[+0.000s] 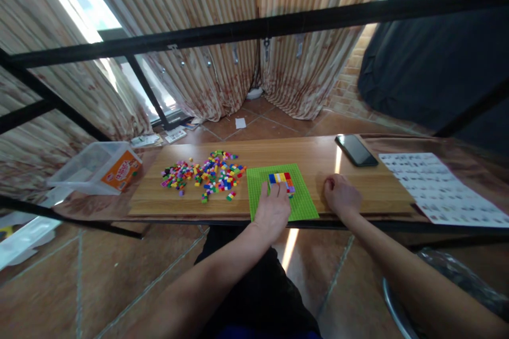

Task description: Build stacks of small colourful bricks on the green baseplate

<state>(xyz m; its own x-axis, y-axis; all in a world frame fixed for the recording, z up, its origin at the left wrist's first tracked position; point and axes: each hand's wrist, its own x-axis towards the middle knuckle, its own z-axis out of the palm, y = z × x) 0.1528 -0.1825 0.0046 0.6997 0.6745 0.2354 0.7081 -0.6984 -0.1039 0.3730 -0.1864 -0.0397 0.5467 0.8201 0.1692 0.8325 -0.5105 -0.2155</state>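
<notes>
My left hand (273, 207) is over the green baseplate (304, 204), its fingers bent down at the near side of a small patch of coloured toy bricks (283, 176). Blue, yellow, white, red, orange and purple bricks show in that patch. The hand covers part of it, and whatever lies under the fingertips is hidden. To the right of the baseplate, my right hand (342, 195) rests on the wooden board with its fingers curled into a loose fist. Nothing shows in it.
Many loose toy bricks (217, 172) are spread over the wooden board (258, 152) at left. A clear plastic box (85, 169) with an orange label stands farther left. A phone (357, 150) and a printed sheet (441, 188) lie at right. A black metal bar (254, 29) crosses beyond.
</notes>
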